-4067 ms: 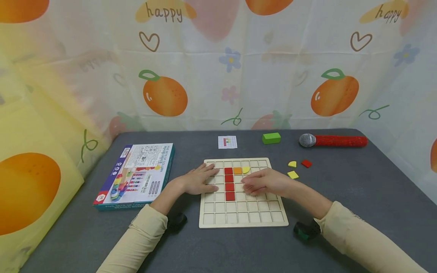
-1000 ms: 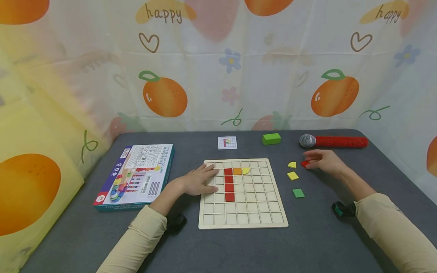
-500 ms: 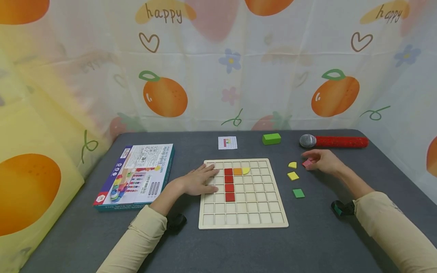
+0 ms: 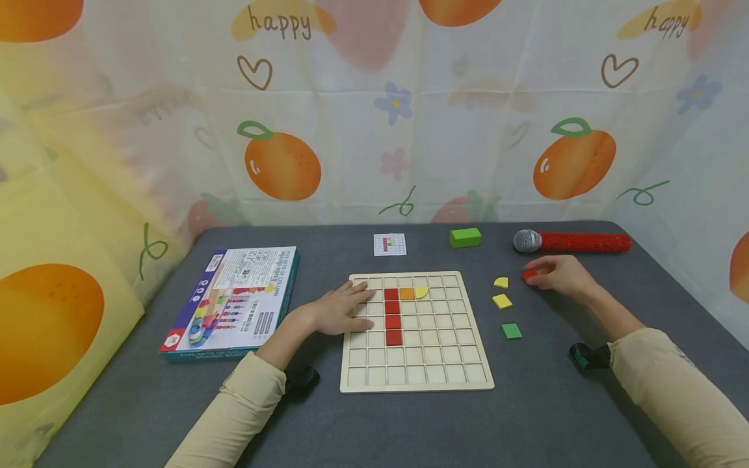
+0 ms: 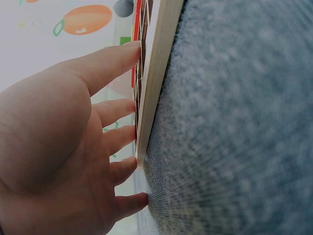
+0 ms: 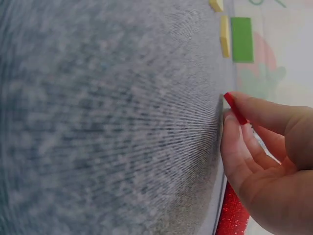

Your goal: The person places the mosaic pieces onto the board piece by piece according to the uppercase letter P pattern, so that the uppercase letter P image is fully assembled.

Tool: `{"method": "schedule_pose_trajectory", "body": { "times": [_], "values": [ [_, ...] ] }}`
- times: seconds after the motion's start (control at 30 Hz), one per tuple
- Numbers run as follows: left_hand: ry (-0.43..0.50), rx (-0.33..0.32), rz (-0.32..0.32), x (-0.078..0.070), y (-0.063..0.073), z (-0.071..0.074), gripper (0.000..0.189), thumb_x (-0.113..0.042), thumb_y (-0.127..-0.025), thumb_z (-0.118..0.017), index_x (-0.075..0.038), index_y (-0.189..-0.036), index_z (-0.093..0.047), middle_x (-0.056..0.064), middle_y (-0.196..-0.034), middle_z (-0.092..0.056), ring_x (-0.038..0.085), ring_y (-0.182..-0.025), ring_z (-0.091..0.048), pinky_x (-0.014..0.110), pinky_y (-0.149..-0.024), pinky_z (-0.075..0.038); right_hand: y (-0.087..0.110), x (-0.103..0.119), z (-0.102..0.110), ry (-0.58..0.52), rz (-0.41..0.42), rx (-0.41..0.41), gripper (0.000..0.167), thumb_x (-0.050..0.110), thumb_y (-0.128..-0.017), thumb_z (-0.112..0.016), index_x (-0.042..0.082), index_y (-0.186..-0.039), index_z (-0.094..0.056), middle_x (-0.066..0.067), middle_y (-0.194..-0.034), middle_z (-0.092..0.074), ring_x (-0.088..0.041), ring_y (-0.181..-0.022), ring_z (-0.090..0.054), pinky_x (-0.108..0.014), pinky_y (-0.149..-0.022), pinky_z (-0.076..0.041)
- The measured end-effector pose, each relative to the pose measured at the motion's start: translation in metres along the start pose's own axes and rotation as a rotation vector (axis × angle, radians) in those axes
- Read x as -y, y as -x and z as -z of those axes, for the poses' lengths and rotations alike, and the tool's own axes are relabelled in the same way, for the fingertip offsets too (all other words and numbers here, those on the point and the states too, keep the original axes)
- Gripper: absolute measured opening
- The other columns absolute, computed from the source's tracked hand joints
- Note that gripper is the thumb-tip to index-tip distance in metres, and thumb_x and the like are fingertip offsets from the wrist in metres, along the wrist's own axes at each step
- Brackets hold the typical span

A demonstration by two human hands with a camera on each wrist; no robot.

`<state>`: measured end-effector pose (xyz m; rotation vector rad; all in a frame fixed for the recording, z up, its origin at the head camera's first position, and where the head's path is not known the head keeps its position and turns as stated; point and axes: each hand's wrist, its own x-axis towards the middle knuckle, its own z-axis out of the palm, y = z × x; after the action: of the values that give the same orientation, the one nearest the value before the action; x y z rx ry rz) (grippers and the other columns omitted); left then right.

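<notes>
Pinching a small red tile (image 4: 530, 274) between the thumb and fingers (image 6: 230, 147) of the right hand (image 4: 562, 274), to the right of the grid board (image 4: 435, 354) and well apart from that board. Presenting the tile nearly edge-on to the right wrist view, as a slim strip with its long axis slanting from upper left to lower right. Cannot tell whether touching the surface (image 4: 409, 429) there. Set narrowly at the thumb and fingertips, with just the tile in between. Extended from the near right of the board, with the right hand pointing leftward and away.

Resting the left hand (image 4: 336, 312) across the board's left edge, with fingers straight and spread wide, touching board cells with the thumb and pressing the little fingertip just beyond the edge.

Showing four red tiles (image 4: 393, 322) in one column of the board, plus an orange tile (image 4: 406, 294) and a rounded yellow piece (image 4: 421, 292) in the board's upper middle. Showing also two loose yellow pieces (image 4: 502, 301) and a green tile (image 4: 512, 331) right of the board.
</notes>
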<state>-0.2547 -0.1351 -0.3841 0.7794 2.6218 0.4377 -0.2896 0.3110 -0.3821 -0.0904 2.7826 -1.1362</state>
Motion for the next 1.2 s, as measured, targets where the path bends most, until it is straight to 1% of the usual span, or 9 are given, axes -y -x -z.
{"method": "schedule_pose_trajectory", "body": {
  "times": [0.1, 0.23, 0.4, 0.5, 0.6, 0.8, 0.93, 1.13, 1.2],
  "values": [
    [0.001, -0.001, 0.000, 0.000, 0.000, 0.000, 0.071, -0.046, -0.094, -0.055, -0.012, -0.151, -0.029, 0.010, -0.157, -0.016, 0.031, -0.144, -0.004, 0.056, -0.110, -0.011, 0.000, 0.001, 0.001, -0.056, -0.033, 0.010, 0.045, 0.016, -0.089, -0.069, -0.011, -0.122, -0.055, -0.017, -0.101, -0.064, -0.022, -0.084, -0.060, -0.029, -0.071, -0.053],
    [0.001, -0.001, 0.004, 0.000, 0.001, -0.001, 0.071, -0.046, -0.094, -0.054, -0.013, -0.151, -0.029, 0.009, -0.157, -0.016, 0.031, -0.144, -0.003, 0.055, -0.110, -0.011, 0.001, 0.003, 0.002, -0.124, -0.075, 0.042, 0.049, 0.020, -0.091, -0.067, -0.010, -0.126, -0.051, -0.018, -0.107, -0.065, -0.018, -0.086, -0.061, -0.029, -0.074, -0.053],
    [0.003, 0.003, 0.002, -0.001, 0.001, 0.000, 0.071, -0.046, -0.094, -0.054, -0.013, -0.151, -0.029, 0.010, -0.157, -0.016, 0.031, -0.144, -0.003, 0.056, -0.110, -0.011, 0.004, 0.005, 0.001, -0.229, -0.100, 0.099, 0.050, 0.019, -0.092, -0.066, -0.011, -0.128, -0.049, -0.011, -0.104, -0.066, -0.011, -0.083, -0.062, -0.029, -0.075, -0.054],
    [0.006, 0.008, -0.001, -0.002, 0.002, 0.001, 0.071, -0.045, -0.095, -0.054, -0.012, -0.151, -0.028, 0.010, -0.157, -0.015, 0.031, -0.144, -0.003, 0.056, -0.110, -0.011, 0.006, 0.006, 0.000, -0.268, -0.111, 0.123, 0.052, 0.020, -0.092, -0.066, -0.010, -0.130, -0.048, -0.006, -0.102, -0.066, -0.009, -0.082, -0.062, -0.027, -0.075, -0.053],
    [0.006, 0.011, 0.000, -0.002, 0.002, 0.001, 0.071, -0.045, -0.095, -0.054, -0.012, -0.151, -0.027, 0.009, -0.158, -0.015, 0.031, -0.144, -0.003, 0.056, -0.110, -0.011, 0.008, 0.009, -0.002, -0.302, -0.105, 0.148, 0.053, 0.019, -0.093, -0.065, -0.011, -0.132, -0.046, -0.007, -0.104, -0.064, -0.009, -0.083, -0.061, -0.028, -0.077, -0.053],
    [0.000, 0.005, 0.007, 0.000, 0.000, 0.000, 0.071, -0.046, -0.094, -0.054, -0.013, -0.151, -0.028, 0.008, -0.158, -0.015, 0.031, -0.144, -0.003, 0.056, -0.110, -0.011, 0.013, 0.016, -0.008, -0.355, -0.059, 0.207, 0.052, 0.015, -0.095, -0.060, -0.015, -0.134, -0.042, -0.013, -0.111, -0.062, -0.010, -0.085, -0.062, -0.029, -0.079, -0.053],
    [0.005, 0.007, 0.012, 0.000, 0.000, 0.000, 0.071, -0.046, -0.094, -0.054, -0.013, -0.151, -0.028, 0.008, -0.158, -0.015, 0.031, -0.144, -0.003, 0.056, -0.110, -0.011, 0.015, 0.022, -0.014, -0.376, -0.046, 0.234, 0.053, 0.016, -0.095, -0.061, -0.015, -0.134, -0.042, -0.012, -0.110, -0.063, -0.012, -0.087, -0.062, -0.029, -0.080, -0.052],
    [0.016, 0.008, 0.010, 0.000, 0.000, 0.000, 0.071, -0.045, -0.094, -0.054, -0.013, -0.151, -0.028, 0.008, -0.158, -0.014, 0.031, -0.144, -0.002, 0.056, -0.110, -0.011, 0.017, 0.033, -0.026, -0.360, -0.056, 0.255, 0.052, 0.017, -0.093, -0.064, -0.012, -0.132, -0.046, -0.015, -0.112, -0.058, -0.016, -0.089, -0.060, -0.030, -0.080, -0.052],
    [0.015, 0.008, 0.009, 0.000, 0.001, 0.000, 0.071, -0.045, -0.094, -0.054, -0.013, -0.151, -0.028, 0.008, -0.158, -0.014, 0.031, -0.144, -0.002, 0.056, -0.110, -0.011, 0.018, 0.037, -0.030, -0.376, -0.057, 0.266, 0.051, 0.017, -0.092, -0.065, -0.012, -0.130, -0.048, -0.015, -0.110, -0.059, -0.016, -0.089, -0.061, -0.030, -0.080, -0.053]
  ]
}}
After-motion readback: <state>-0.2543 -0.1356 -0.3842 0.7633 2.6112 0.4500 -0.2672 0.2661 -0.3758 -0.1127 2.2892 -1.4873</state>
